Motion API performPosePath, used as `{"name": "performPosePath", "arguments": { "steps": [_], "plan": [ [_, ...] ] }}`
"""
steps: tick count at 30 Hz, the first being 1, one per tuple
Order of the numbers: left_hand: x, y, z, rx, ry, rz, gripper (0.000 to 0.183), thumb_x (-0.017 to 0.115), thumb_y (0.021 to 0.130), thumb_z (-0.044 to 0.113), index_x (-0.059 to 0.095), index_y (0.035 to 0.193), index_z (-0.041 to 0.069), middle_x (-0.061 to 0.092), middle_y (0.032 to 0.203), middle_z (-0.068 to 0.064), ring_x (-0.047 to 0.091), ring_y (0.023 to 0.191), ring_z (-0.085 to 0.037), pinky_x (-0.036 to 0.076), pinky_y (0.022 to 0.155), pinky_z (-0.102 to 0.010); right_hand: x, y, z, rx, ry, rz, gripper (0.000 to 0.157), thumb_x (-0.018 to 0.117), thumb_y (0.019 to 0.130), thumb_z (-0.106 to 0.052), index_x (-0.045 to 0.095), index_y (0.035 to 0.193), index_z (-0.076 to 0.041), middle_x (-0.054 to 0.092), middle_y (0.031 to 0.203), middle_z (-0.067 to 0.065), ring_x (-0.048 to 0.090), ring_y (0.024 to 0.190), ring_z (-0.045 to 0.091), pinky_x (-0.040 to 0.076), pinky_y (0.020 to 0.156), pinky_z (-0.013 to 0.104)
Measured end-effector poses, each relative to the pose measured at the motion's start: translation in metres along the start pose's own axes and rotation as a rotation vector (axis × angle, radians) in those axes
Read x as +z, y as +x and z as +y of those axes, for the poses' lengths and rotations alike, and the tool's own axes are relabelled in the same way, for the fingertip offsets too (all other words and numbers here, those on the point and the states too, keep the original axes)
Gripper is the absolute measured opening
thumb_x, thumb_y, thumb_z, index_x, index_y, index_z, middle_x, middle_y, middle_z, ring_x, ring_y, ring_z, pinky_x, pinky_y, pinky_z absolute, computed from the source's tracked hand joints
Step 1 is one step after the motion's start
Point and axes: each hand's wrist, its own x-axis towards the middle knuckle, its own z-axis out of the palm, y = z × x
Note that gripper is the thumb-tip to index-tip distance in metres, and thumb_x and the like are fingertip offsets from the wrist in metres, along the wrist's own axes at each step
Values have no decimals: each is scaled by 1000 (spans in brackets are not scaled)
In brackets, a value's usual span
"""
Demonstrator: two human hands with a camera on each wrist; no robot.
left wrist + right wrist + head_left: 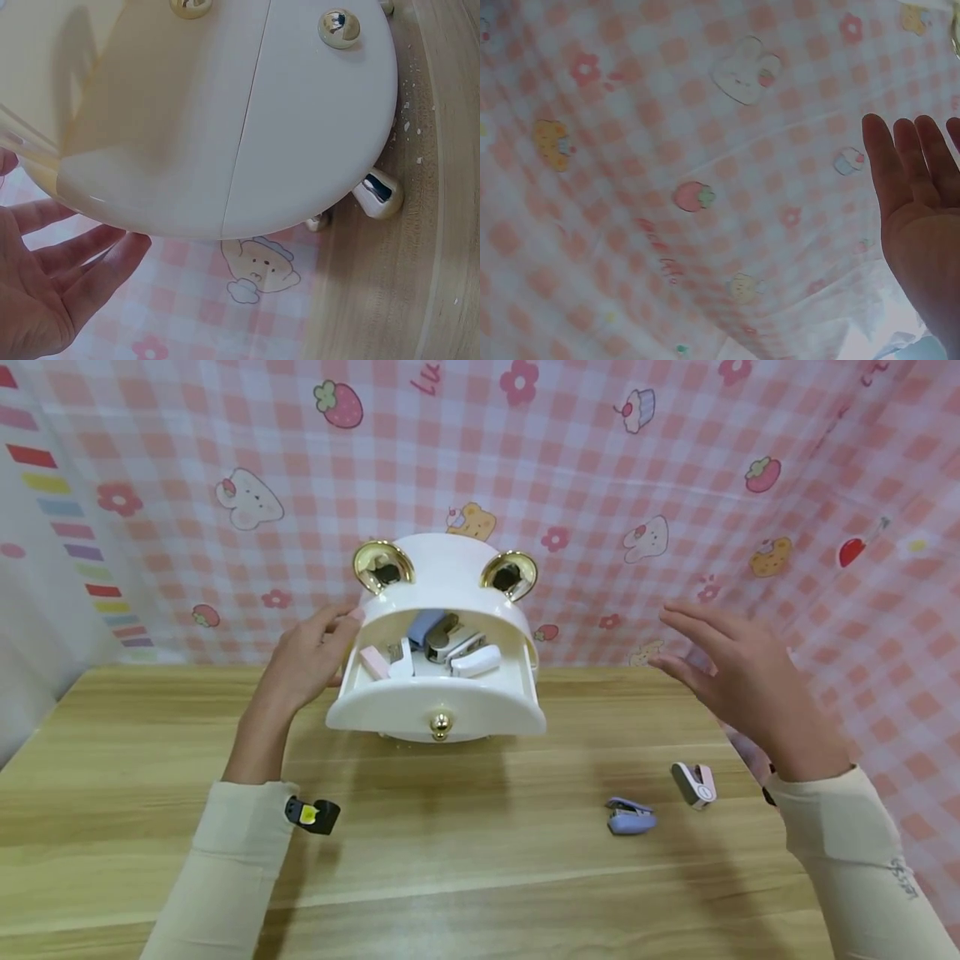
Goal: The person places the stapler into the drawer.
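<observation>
A white box (450, 564) stands on the table (450, 852), its drawer (390, 706) open, with several staplers (476, 662) inside. From my remote post I judge the shell hard, light, smooth and apt to slide; its sides suit a steadying hold, the round gold knob (441, 725) a pinch. My left hand (307, 660) reaches forward, fingers extended against the box's side; my right hand (750, 685) hangs raised, well apart, fingers parted and holding nothing
</observation>
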Motion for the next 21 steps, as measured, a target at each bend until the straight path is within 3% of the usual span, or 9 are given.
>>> {"name": "performPosePath", "arguments": {
  "steps": [2,7,13,17,21],
  "plan": [
    [0,-1,0,-2,0,-2,72,33,104,60,38,157,12,49,147,-25,53,126,-45,62,75,-47,4,-11,1,31,4,1,71,49,100,-61,70,124,2,69,123,18,67,103,39,53,81,53],
    [1,0,0,-7,-11,-10,72,33,104,61,37,158,12,48,147,-25,53,126,-45,62,74,-45,8,-36,7,88,-21,-19,72,48,100,-62,70,125,2,69,121,20,66,103,40,53,82,56],
    [2,-1,0,-7,-16,-8,72,33,104,61,38,157,13,49,148,-24,53,127,-45,62,74,-44,17,-67,10,178,-66,-42,78,44,99,-67,69,122,3,68,120,23,65,104,45,55,71,60],
    [3,-1,-1,-8,-20,-13,72,33,104,60,38,157,12,48,148,-24,54,126,-44,62,75,-45,25,-86,12,236,-91,-47,83,40,97,-71,67,123,4,68,117,27,66,96,47,53,65,62],
    [3,0,-2,-2,-21,-5,71,34,104,60,39,157,12,49,146,-25,54,125,-45,62,74,-45,35,-102,15,243,-100,-42,79,47,98,-67,66,124,5,69,110,29,67,86,47,54,62,60]
  ]
}}
